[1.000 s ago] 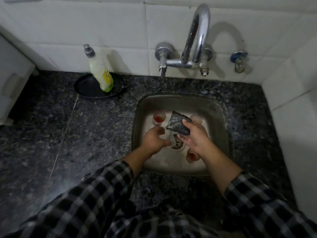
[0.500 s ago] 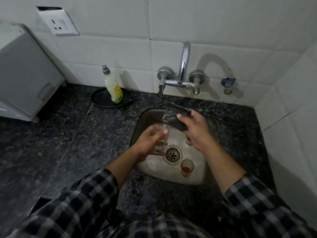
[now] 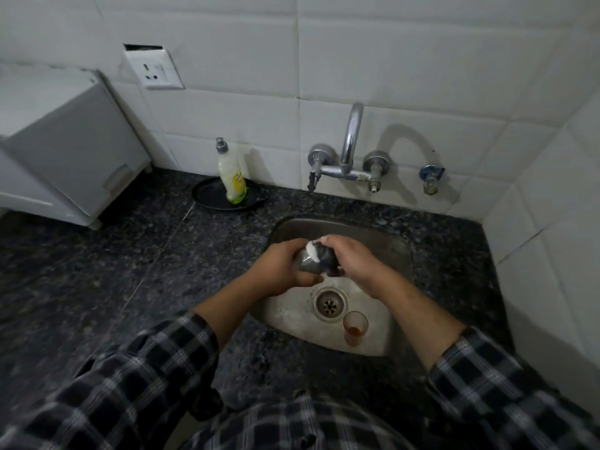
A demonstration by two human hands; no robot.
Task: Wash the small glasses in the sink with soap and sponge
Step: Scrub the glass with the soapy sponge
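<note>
Over the steel sink point(image 3: 399, 323), my left hand point(image 3: 282, 267) grips a small clear glass point(image 3: 306, 263). My right hand point(image 3: 352, 259) holds the dark sponge point(image 3: 328, 261) and presses it into the glass, with white foam at the rim. Most of the glass is hidden by my fingers. A second small glass point(image 3: 355, 327) with a little red liquid stands on the sink floor, right of the drain point(image 3: 329, 303). Other glasses at the back of the sink are hidden behind my hands.
A soap bottle point(image 3: 231, 175) stands on a black plate point(image 3: 207, 196) at the back of the dark granite counter point(image 3: 113, 271). The tap point(image 3: 349, 151) is on the tiled wall above the sink. A white appliance point(image 3: 65, 157) sits at the left.
My left hand lifted a glass out of the sink. My right hand brought the sponge down onto it, and foam now shows at the rim.
</note>
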